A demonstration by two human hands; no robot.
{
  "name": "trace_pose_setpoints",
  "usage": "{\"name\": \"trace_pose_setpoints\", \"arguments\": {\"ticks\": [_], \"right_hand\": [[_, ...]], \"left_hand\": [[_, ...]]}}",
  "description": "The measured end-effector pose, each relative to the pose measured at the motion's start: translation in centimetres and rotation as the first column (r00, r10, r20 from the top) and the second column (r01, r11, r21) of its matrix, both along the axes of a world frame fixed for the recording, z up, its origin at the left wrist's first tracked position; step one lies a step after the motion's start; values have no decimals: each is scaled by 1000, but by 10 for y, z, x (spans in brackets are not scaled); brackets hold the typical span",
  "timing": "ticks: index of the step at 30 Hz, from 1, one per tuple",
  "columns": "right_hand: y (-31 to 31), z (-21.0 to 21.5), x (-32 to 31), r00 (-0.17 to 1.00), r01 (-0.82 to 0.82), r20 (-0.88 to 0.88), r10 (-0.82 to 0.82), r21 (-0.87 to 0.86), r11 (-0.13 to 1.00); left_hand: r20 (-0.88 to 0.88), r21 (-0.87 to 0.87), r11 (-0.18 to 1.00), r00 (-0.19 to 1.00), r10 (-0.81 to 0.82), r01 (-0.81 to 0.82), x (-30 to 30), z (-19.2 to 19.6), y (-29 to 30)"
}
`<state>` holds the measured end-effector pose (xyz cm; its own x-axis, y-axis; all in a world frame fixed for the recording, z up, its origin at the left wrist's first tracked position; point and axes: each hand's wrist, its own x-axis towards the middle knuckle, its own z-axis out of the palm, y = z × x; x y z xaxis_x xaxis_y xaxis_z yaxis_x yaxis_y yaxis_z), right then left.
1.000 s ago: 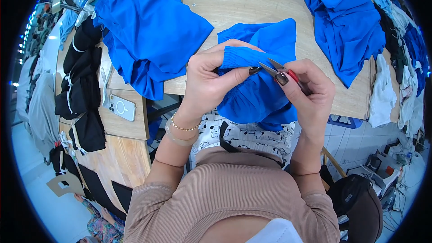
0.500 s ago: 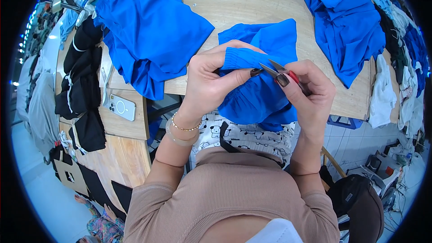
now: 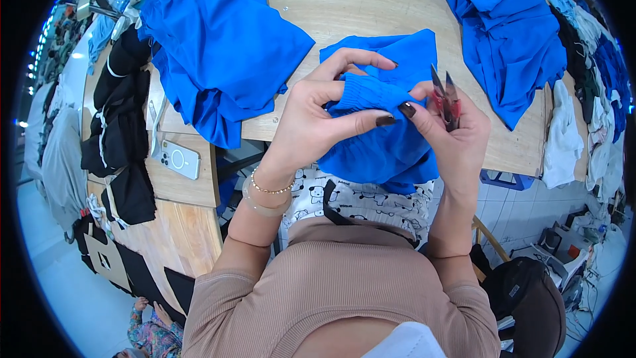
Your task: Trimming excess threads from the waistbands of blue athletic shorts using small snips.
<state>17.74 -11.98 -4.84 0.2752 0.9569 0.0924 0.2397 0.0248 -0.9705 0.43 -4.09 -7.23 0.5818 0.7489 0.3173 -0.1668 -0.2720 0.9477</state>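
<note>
A blue garment with a gathered elastic edge is held up before me and hangs over the table's front edge. My left hand supports the gathered part, its thumb and forefinger spread apart around it; the other fingers are partly hidden by the cloth. In my right hand are small thread snips with red on the handles, blades pointing up and apart from the fabric. The right thumb and forefinger also pinch the garment's edge.
Blue garments lie heaped on the table, one pile at left and another pile at right. Tied black cloth bundles and a phone lie left. Another person is at lower left; a dark chair stands lower right.
The snips have swung from pointing left at the cloth to pointing upward, away from it. My right fingers now pinch the edge, and my left forefinger and thumb have spread.
</note>
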Motion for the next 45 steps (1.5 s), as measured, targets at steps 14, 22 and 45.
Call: {"name": "trace_pose_setpoints", "arguments": {"ticks": [14, 22, 45], "right_hand": [[-8, 13, -9, 981, 6, -192, 27, 166, 986], [-18, 17, 6, 988, -96, 124, 97, -10, 995], [-10, 8, 6, 995, 94, -34, -89, 181, 979]], "left_hand": [[37, -97, 992, 996, 85, -81, 3, 6, -8], [-2, 59, 987, 988, 152, -152, 5, 2, -7], [131, 395, 889, 972, 194, -231, 2, 0, 5]]}}
